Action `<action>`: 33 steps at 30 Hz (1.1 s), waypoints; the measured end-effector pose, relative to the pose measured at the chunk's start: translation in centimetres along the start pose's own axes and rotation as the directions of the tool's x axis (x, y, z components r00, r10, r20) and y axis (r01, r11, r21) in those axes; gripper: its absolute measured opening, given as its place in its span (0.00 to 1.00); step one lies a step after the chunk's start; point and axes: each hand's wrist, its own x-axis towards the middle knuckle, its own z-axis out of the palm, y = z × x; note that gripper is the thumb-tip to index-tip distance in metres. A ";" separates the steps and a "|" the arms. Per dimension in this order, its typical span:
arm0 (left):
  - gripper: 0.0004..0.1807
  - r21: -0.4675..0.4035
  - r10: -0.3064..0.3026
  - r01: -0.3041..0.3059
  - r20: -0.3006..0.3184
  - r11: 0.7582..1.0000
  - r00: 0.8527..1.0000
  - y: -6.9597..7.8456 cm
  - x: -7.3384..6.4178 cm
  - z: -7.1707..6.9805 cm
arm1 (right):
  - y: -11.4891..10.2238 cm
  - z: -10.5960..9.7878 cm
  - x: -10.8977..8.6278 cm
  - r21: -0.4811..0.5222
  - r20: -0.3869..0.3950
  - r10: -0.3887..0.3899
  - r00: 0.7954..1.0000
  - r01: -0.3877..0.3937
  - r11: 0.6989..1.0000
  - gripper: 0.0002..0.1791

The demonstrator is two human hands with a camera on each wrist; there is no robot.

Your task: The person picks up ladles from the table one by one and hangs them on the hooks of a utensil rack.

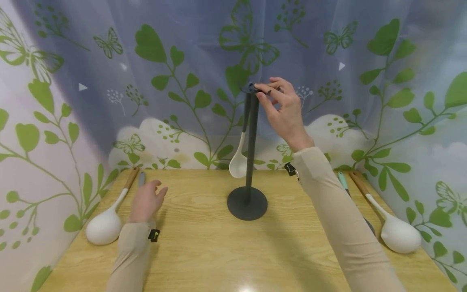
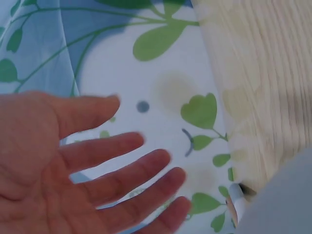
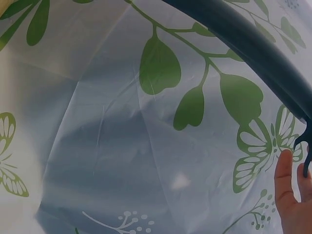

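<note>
A dark utensil stand with a round base rises from the middle of the table, hooks at its top. My right hand pinches the hooked top between thumb and fingers. In the right wrist view, a forked dark hook lies at the fingertips of that hand. From the stand's far left side hangs a white ladle with a dark handle. My left hand hovers over the left of the table holding nothing; its fingers spread loosely in the left wrist view. Under it, a grey-handled utensil is mostly hidden.
Large white ladles with wooden handles lie at the left edge and right edge of the wooden table. Beside the right ladle is a utensil with a mint-green handle end, partly behind my sleeve. Leaf-patterned curtains surround the table.
</note>
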 end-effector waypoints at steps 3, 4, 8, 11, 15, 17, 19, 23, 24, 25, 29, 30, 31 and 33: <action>0.25 0.006 -0.010 0.009 0.052 1.000 0.999 -0.4 0.0 -0.3 | 0.0 0.0 -0.1 -0.002 -0.005 -0.004 1.000 0.004 1.000 0.15; 0.26 0.012 -0.016 0.015 0.066 1.000 0.998 -0.6 0.0 -0.5 | 0.0 0.0 -0.1 -0.002 -0.009 -0.007 1.000 0.007 1.000 0.15; 0.27 0.041 -0.046 0.042 0.087 0.998 0.995 -1.4 -0.2 -0.8 | -0.1 -0.1 -0.1 -0.011 -0.015 -0.008 1.000 0.008 1.000 0.15; 0.28 0.061 -0.070 0.065 0.077 0.996 0.995 -1.9 -0.2 -0.9 | -0.1 -0.1 -0.1 -0.014 -0.011 0.000 1.000 0.000 1.000 0.15; 0.29 0.088 -0.113 0.105 0.081 0.991 0.990 -2.6 -0.2 -1.0 | -0.1 0.0 -0.1 -0.001 -0.001 0.005 1.000 -0.005 1.000 0.15; 0.30 0.093 -0.137 0.128 0.098 0.987 0.986 -2.8 -0.2 -1.0 | -0.2 0.0 -0.1 0.000 -0.002 0.002 1.000 -0.002 1.000 0.15; 0.30 0.099 -0.154 0.144 0.109 0.985 0.982 -3.0 -0.2 -0.9 | -0.2 0.0 -0.1 -0.002 -0.003 0.000 1.000 0.000 1.000 0.15; 0.30 0.097 -0.166 0.156 0.111 0.983 0.980 -3.2 -0.1 -0.6 | -0.2 -0.1 -0.1 -0.005 -0.006 0.004 1.000 -0.004 1.000 0.15; 0.29 0.093 -0.169 0.159 0.109 0.983 0.980 -3.2 -0.1 -0.6 | -0.1 -0.1 0.0 -0.005 -0.006 0.003 1.000 -0.003 1.000 0.15; 0.29 0.087 -0.174 0.165 0.111 0.982 0.978 -3.3 -0.1 -0.6 | -0.1 -0.1 0.0 -0.002 -0.006 0.004 1.000 -0.004 1.000 0.15; 0.28 0.081 -0.182 0.173 0.126 0.982 0.975 -3.6 -0.1 -0.5 | 0.0 0.0 0.0 0.006 -0.009 0.004 1.000 -0.004 1.000 0.15; 0.28 0.081 -0.188 0.178 0.140 0.981 0.972 -3.7 -0.1 -0.5 | 0.0 0.0 0.0 0.007 -0.009 0.003 1.000 -0.003 1.000 0.15; 0.28 0.081 -0.193 0.182 0.155 0.980 0.969 -3.8 -0.1 -0.5 | 0.0 0.1 0.0 0.008 -0.009 0.003 1.000 -0.003 1.000 0.15; 0.27 0.080 -0.201 0.190 0.185 0.979 0.962 -4.1 -0.1 -0.4 | -0.1 0.1 -0.1 0.008 -0.007 -0.001 1.000 0.001 1.000 0.15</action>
